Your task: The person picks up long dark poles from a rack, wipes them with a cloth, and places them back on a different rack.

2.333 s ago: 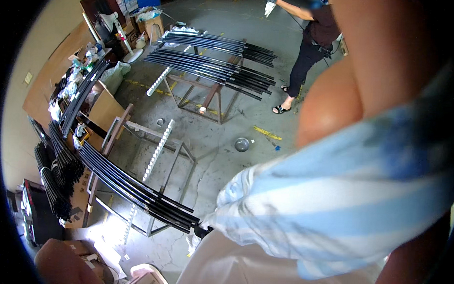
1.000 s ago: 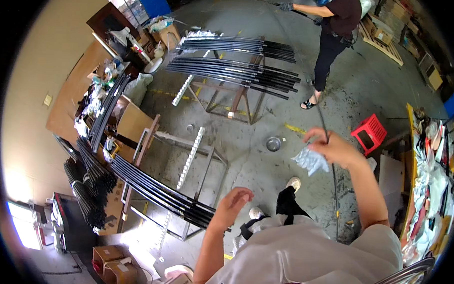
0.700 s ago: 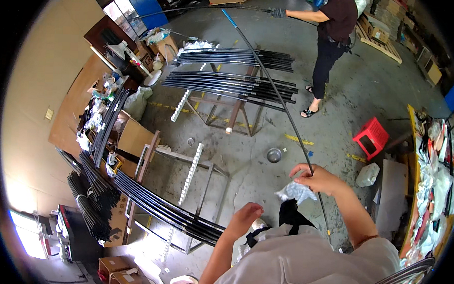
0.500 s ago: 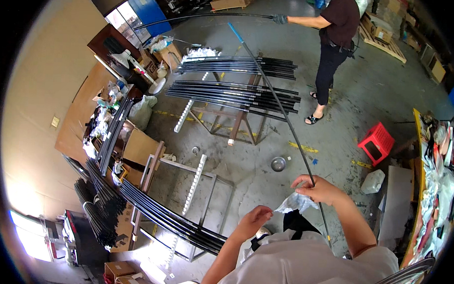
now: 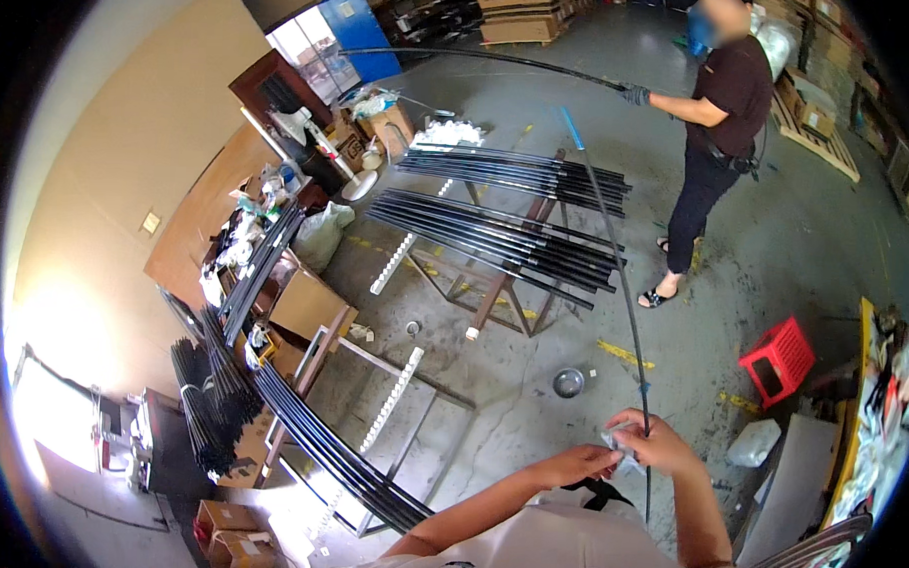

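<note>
One long black rod [image 5: 615,280] is pinched in the right hand [image 5: 659,446]; the left hand [image 5: 588,461] pinches a pale cloth [image 5: 617,446] against it. Two racks [image 5: 497,225] hold black rods.

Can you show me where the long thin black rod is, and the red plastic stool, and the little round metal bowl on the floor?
Long thin black rod [image 5: 615,270], head view, middle of its shaft.
Red plastic stool [image 5: 778,359], head view, its top face.
Little round metal bowl [image 5: 568,382], head view, centre of the bowl.
</note>
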Action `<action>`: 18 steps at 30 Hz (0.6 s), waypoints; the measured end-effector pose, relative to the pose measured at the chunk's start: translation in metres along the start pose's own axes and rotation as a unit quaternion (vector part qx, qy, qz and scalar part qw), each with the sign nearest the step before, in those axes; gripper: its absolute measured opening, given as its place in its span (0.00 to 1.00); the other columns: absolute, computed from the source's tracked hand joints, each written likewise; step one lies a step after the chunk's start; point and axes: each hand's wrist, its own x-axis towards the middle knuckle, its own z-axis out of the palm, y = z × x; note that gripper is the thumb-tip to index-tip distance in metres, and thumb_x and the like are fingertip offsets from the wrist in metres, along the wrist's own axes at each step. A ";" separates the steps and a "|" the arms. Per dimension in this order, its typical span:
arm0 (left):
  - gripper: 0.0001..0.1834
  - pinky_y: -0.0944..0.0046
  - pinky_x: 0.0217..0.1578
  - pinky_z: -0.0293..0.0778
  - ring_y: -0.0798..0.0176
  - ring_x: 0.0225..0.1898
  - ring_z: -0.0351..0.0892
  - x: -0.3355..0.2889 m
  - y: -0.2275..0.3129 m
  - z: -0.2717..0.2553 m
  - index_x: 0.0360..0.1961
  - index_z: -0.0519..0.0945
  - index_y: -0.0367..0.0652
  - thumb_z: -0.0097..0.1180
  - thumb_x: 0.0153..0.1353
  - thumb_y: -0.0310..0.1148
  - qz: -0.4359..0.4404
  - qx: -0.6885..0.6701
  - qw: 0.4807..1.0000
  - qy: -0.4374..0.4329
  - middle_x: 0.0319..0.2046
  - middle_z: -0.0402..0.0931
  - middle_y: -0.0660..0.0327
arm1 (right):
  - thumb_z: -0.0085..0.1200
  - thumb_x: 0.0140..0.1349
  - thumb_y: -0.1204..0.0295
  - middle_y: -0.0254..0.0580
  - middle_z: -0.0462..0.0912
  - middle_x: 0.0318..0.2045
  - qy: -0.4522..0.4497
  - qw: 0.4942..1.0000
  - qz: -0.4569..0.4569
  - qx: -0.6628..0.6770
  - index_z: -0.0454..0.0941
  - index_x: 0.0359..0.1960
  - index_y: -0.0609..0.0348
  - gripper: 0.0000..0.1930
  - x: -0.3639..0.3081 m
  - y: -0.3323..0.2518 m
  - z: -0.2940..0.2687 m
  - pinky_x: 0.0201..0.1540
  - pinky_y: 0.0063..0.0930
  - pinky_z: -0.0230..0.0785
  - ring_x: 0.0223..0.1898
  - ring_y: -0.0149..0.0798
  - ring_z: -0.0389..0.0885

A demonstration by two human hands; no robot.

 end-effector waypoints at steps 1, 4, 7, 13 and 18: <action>0.34 0.65 0.50 0.68 0.65 0.46 0.72 0.009 -0.002 0.003 0.50 0.70 0.33 0.44 0.63 0.57 -0.017 -0.009 1.000 0.013 0.44 0.73 0.56 | 0.51 0.61 0.66 0.26 0.72 0.22 0.008 1.000 -0.001 0.001 0.75 0.43 0.54 0.11 -0.002 -0.003 -0.005 0.22 0.18 0.54 0.20 0.22 0.63; 0.35 0.66 0.47 0.68 0.66 0.44 0.72 0.022 0.009 0.014 0.51 0.69 0.34 0.47 0.60 0.59 -0.017 -0.111 0.991 0.066 0.44 0.71 0.57 | 0.50 0.61 0.67 0.27 0.71 0.21 0.013 0.997 0.035 0.074 0.75 0.43 0.54 0.10 -0.002 -0.003 -0.015 0.19 0.16 0.52 0.19 0.20 0.61; 0.29 0.67 0.48 0.66 0.68 0.45 0.70 0.034 0.012 0.019 0.53 0.67 0.40 0.49 0.61 0.54 0.052 -0.256 0.961 0.094 0.45 0.71 0.61 | 0.50 0.62 0.68 0.26 0.69 0.21 0.018 0.990 0.047 0.132 0.74 0.44 0.54 0.10 0.007 0.003 -0.021 0.17 0.16 0.48 0.16 0.19 0.57; 0.28 0.63 0.52 0.63 0.66 0.51 0.68 0.028 0.010 -0.011 0.58 0.59 0.50 0.57 0.59 0.38 0.099 -0.377 0.905 0.170 0.49 0.69 0.64 | 0.49 0.62 0.71 0.27 0.67 0.20 0.010 0.986 0.040 0.163 0.73 0.46 0.54 0.11 0.025 -0.002 -0.021 0.16 0.16 0.45 0.15 0.19 0.55; 0.28 0.59 0.50 0.65 0.63 0.49 0.70 0.018 0.018 -0.040 0.57 0.59 0.53 0.57 0.58 0.29 0.175 -0.425 0.872 0.169 0.48 0.69 0.64 | 0.52 0.60 0.72 0.27 0.69 0.19 0.023 0.989 0.017 0.148 0.72 0.46 0.55 0.12 0.040 -0.007 -0.016 0.17 0.16 0.47 0.16 0.20 0.58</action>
